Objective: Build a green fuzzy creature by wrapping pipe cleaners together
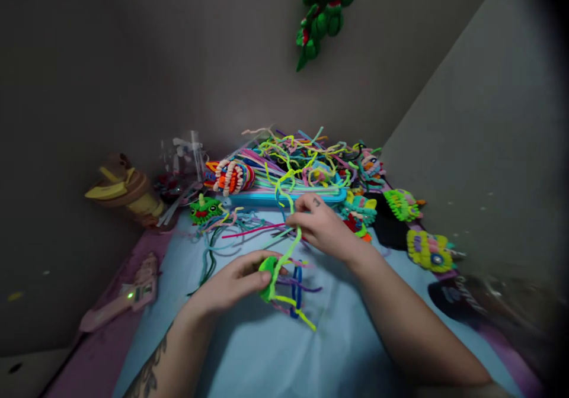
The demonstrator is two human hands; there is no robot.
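Observation:
My left hand (pixel 240 276) is closed, thumb on top, around a bright green pipe-cleaner piece (pixel 267 276) over the middle of the cloth. From it stick out yellow, purple and pink pipe-cleaner ends, with a dark blue pipe-cleaner loop (pixel 296 297) across them. A light green pipe cleaner (pixel 291 249) runs up from this piece to my right hand (pixel 323 226), whose fingers are closed on it. Its upper part rises past these fingers in front of the pile behind. The exact fingertip contact of my right hand is partly hidden.
A blue tray (pixel 284 199) heaped with loose pipe cleaners stands at the back. Fuzzy figures, including a green one (pixel 205 209) and a yellow one (pixel 429 250), lie around. A pink glue gun (pixel 137 294) with a lit green light sits left; a pot (pixel 133 193) stands behind it.

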